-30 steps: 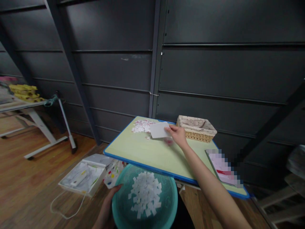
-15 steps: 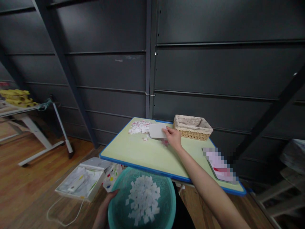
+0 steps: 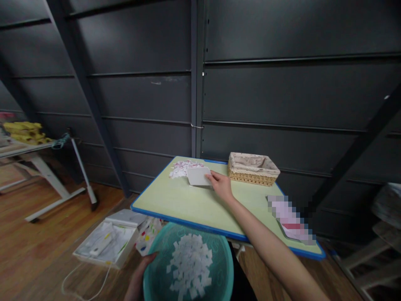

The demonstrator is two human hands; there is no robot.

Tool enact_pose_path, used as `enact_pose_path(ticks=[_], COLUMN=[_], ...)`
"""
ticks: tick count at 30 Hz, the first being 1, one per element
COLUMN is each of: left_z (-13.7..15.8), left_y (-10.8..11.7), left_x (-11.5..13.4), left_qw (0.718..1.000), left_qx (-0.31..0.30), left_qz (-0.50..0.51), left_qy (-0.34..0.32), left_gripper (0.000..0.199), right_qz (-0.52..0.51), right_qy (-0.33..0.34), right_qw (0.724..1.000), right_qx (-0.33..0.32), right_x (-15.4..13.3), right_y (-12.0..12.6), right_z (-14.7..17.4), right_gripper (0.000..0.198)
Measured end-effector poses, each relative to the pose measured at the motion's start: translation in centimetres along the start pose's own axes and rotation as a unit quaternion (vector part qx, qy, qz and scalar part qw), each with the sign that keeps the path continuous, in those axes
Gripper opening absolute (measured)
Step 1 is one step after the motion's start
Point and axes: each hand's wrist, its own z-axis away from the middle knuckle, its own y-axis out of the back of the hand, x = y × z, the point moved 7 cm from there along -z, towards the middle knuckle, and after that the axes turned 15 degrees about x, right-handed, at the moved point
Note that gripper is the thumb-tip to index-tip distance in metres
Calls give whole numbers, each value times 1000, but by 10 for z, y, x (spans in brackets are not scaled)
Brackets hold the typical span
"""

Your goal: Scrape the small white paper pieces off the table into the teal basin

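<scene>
My right hand (image 3: 222,186) pinches a flat white card (image 3: 198,176) by its right edge, thumb on top. The card is tilted low over the light green tabletop (image 3: 169,202), at the right side of a heap of small white and pinkish paper scraps (image 3: 179,170), and hides part of it. My left hand (image 3: 143,267) grips the left rim of a teal plastic basket (image 3: 223,267) below the table's front edge; its fingers are mostly hidden. Many small white square pieces (image 3: 191,261) lie inside the basket.
A lined wicker basket (image 3: 252,176) stands at the table's back right. A blurred-out flat object (image 3: 290,221) lies near the right edge. On the floor at left are an open white box (image 3: 103,242) with a cord and a spotted bag (image 3: 148,234). A dark panelled wall rises behind.
My right hand has moved the card left, further across the scrap heap. Loose scraps seen below and beside the card earlier no longer show there. My left hand stays on the basket rim.
</scene>
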Motion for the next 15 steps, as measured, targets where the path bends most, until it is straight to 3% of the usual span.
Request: enact_pose_path(ticks=[15], left_z=[0], left_y=[1], left_x=[3], left_qw=[1000], left_qx=[15], left_qz=[-11], left_qy=[6], left_gripper=[63], right_qz=[7], right_qy=[-35], right_qw=[999], right_qx=[3], right_x=[11], right_y=[-1], right_z=[-5], right_gripper=[42])
